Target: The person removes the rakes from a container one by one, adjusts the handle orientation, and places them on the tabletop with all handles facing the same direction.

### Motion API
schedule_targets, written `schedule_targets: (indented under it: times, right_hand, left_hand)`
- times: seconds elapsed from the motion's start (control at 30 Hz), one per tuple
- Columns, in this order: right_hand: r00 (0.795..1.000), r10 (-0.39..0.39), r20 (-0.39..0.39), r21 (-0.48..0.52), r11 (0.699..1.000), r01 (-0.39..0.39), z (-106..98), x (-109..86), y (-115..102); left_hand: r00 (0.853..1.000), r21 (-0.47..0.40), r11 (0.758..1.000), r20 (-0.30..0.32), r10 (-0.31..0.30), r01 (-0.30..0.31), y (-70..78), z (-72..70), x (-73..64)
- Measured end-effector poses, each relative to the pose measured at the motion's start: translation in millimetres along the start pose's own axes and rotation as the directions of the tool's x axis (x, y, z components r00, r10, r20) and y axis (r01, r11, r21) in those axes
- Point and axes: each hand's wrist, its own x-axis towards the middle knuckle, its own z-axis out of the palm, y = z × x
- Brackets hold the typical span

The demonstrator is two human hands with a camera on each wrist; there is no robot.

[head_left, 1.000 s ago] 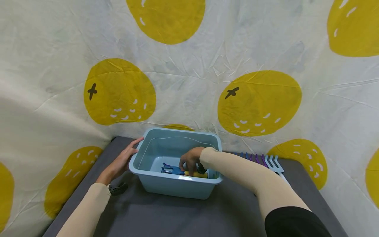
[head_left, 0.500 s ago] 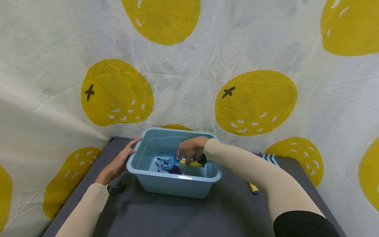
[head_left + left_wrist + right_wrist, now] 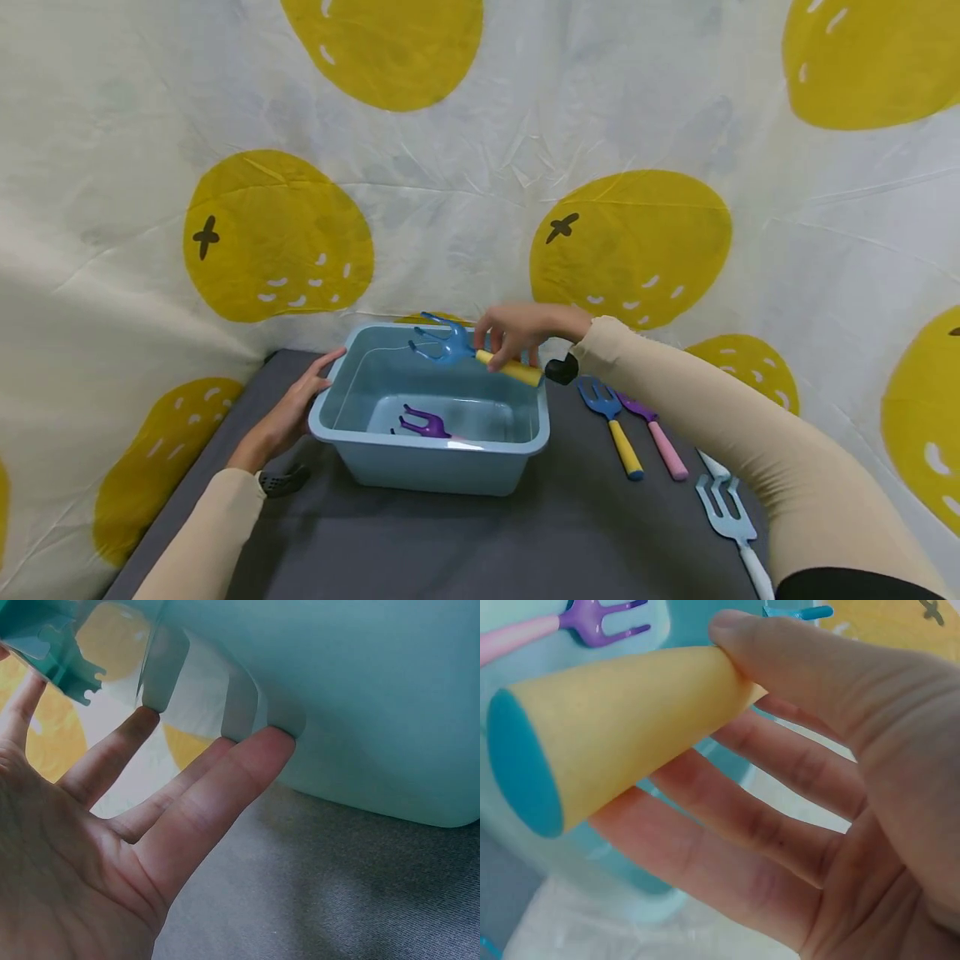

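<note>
With my right hand (image 3: 517,327) I grip a yellow-handled blue fork (image 3: 453,345) over the tub (image 3: 431,471), my left hand (image 3: 287,410) touching the tub's side with straight fingers.

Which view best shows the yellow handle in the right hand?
The right wrist view: the yellow handle looms large there, its blue end plain, with the right hand holding it. The head view shows it smaller, partly covered by that hand; the left wrist view shows none of it.
</note>
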Motion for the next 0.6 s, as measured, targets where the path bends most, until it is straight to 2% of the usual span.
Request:
schedule_targets:
  times: [0.2,0.4,0.6]
  right_hand:
    - [0.994,0.065,-0.085,0.026,0.998,-0.063,-10,-38.5,12]
    - [0.978,0.088,-0.187,0.027,0.996,-0.085,-9,-75.6,29]
    - [0.966,0.126,-0.224,0.067,0.991,-0.114,-3,-108.3,55]
  left_hand:
    - [1.000,0.008,1.000,-0.002,-0.002,0.002,0.4,-0.8,1.1]
    - [1.000,0.017,1.000,0.005,-0.004,0.004,0.7,-1.4,1.1]
    - [1.000,0.012,1.000,0.009,-0.004,0.004,0.1,0.3,0.7]
